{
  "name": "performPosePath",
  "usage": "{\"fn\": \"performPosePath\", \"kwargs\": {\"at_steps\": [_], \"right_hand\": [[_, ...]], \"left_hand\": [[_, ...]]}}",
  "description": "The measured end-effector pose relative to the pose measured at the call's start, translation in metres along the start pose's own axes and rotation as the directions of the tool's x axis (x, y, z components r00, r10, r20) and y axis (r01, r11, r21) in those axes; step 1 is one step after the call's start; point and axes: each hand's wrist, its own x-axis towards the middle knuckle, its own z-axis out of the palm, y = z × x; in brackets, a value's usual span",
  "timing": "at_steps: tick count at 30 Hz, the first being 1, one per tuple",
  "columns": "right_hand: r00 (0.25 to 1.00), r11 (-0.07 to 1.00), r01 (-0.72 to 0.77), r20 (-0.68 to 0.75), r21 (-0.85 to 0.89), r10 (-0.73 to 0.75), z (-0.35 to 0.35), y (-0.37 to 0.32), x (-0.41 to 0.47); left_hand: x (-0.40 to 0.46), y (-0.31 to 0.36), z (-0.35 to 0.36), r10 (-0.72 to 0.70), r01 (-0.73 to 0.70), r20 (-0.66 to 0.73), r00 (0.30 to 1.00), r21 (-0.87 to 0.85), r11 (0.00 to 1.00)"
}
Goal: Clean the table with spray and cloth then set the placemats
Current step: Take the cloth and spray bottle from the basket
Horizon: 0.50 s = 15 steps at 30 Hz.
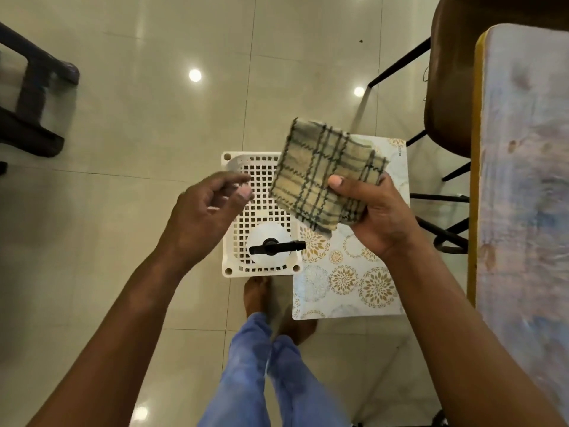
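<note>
As cleaning looms, the right hand [374, 211] grips the folded cloth [326, 174]; the left hand [206, 211], loosely curled, holds nothing above the spray bottle [271, 246].

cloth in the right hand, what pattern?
Beige with dark green plaid lines, seen in the head view: cloth, right hand.

white perforated stool [234, 167] | brown chair [446, 87] | glossy tiled floor [138, 118]

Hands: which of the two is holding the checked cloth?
The right hand grips the folded checked cloth, thumb on top. The left hand holds nothing, hovering above the white basket.
</note>
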Motion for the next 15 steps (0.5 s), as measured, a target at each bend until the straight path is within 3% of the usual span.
{"fn": "performPosePath", "kwargs": {"at_steps": [2,5,8,15], "right_hand": [[0.995,0.999,0.04,-0.092,0.032,-0.037,-0.01,0.005,-0.001],[0.969,0.998,0.056,-0.242,0.02,-0.049,-0.025,0.015,-0.001],[0.94,0.999,0.026,-0.339,-0.028,-0.034,-0.035,0.031,0.001],[0.932,0.993,-0.063,-0.361,-0.1,0.023,-0.046,0.067,0.001]], "left_hand": [[-0.016,-0.035,-0.001,-0.005,-0.015,0.086,0.996,0.224,0.975],[-0.037,-0.074,0.003,-0.043,-0.036,0.2,0.979,0.374,0.927],[-0.044,-0.093,0.013,0.031,-0.134,0.256,0.966,0.395,0.909],[-0.026,-0.097,0.049,0.023,-0.122,0.311,0.95,0.303,0.945]]}}
